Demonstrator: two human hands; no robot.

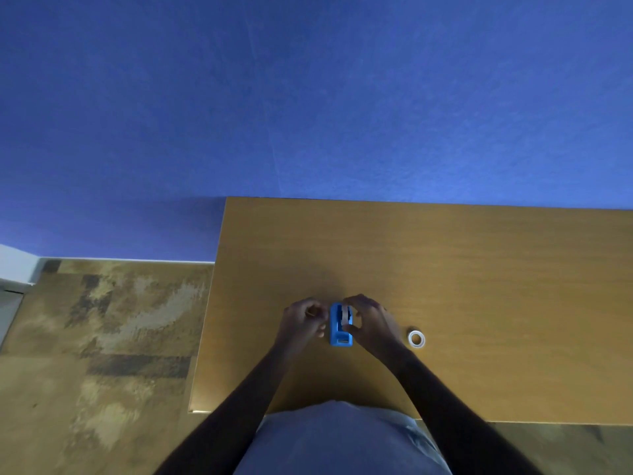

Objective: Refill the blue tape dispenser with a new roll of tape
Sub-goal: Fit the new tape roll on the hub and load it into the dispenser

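The blue tape dispenser (340, 326) stands on the wooden table (479, 286), its cutter end toward me, with a pale roll sitting in its slot. My right hand (368, 320) wraps the dispenser's right side, fingers curled over the top by the roll. My left hand (303, 320) is just left of the dispenser with its fingers curled in; something small may be pinched in them, but I cannot make it out. A white tape ring (416, 338) lies flat on the table, a short way right of my right hand.
The table's left edge (209, 303) drops to a mottled brown floor (102, 337). A blue wall (308, 97) rises right behind the table's far edge. My torso presses against the near edge.
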